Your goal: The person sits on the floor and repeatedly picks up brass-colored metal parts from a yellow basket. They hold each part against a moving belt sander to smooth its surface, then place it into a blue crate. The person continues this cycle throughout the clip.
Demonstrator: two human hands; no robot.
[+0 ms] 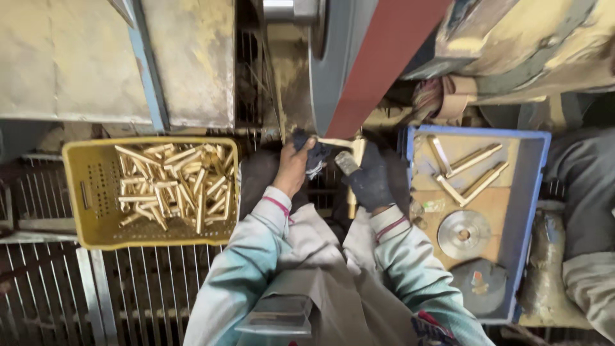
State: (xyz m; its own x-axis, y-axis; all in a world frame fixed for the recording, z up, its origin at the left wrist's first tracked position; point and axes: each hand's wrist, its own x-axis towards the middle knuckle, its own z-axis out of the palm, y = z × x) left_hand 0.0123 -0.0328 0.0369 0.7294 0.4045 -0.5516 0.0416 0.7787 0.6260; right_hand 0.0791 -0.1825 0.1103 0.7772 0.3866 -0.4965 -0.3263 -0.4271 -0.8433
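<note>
Held against the reddish-brown sanding belt (378,61), a slim angled brass fitting (339,144), likely stiff, light and slick, best gripped at both ends: left hand (293,168) clamped through dark rag (314,157), gloved right hand (370,179) clamped below.

Lighting: dim workshop, warm yellowish cast, brightest at 10 o'clock on the pale wall (70,57) and at 2 o'clock on the housing (544,45). Glints: brass rods (170,186) in the yellow crate (90,224) at 9 o'clock; metal disc (464,234) at 4 o'clock. Shadow: deep at centre beneath the belt (378,70), and over the floor grating (57,301) at 7 o'clock. Quality: soft, grainy throughout; wide-angle bending at the edges; sleeves (256,269) near 6 o'clock slightly blurred
</note>
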